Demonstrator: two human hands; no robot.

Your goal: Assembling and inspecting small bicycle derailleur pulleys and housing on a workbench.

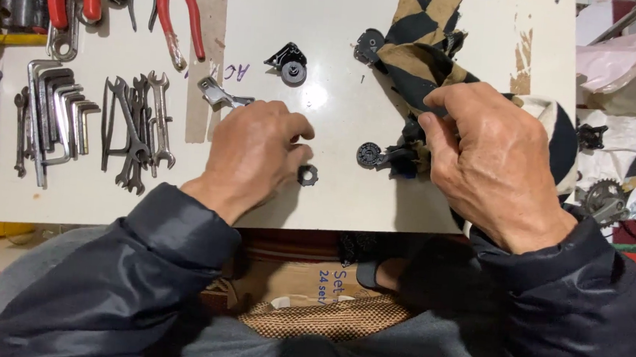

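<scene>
White workbench (346, 203): we are curling our left hand (254, 152), empty, fingertips touching a small black nut (307, 175); our right hand (492, 162) is pinching patterned cloth (420, 55).

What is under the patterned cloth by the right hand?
Black parts poke out from under the cloth: a toothed wheel at its lower edge and another round part higher up. The right hand presses the cloth; whatever else it covers is hidden.

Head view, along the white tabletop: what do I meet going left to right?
Hex keys → wrenches → left hand → small black nut → black toothed wheel → right hand → metal gear.
</scene>
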